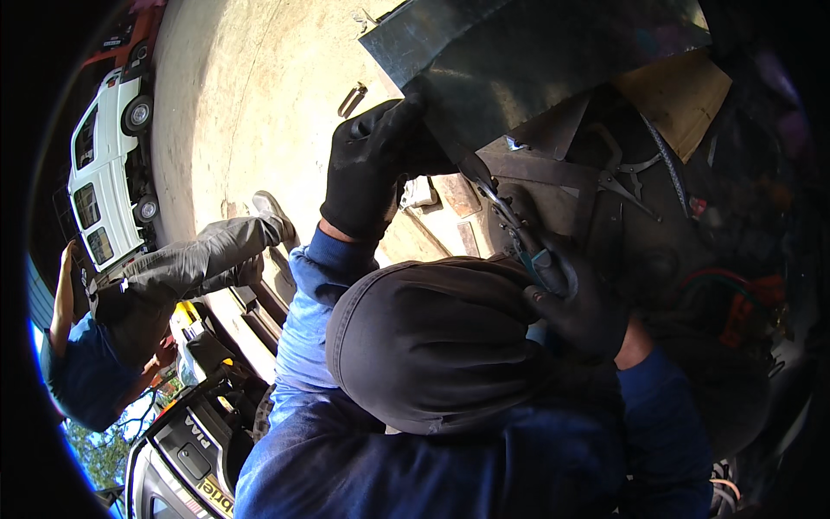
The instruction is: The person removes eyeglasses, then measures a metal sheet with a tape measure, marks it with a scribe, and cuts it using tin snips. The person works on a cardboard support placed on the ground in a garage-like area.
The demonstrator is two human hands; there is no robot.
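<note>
My left hand, in a black glove, grips the near left edge of a dark metal sheet. In my right hand, also gloved, are tin snips with blue on their handles. Their jaws reach the sheet's near edge, just right of my left hand; how far the jaws are apart cannot be made out. A dark cloth cap fills the middle of the view, and blue sleeves cover both my arms.
Locking clamp pliers, a braided cable and a brown cardboard piece lie right of the sheet. A small dark object rests on the concrete floor. Leftward are another person, a white van and a truck.
</note>
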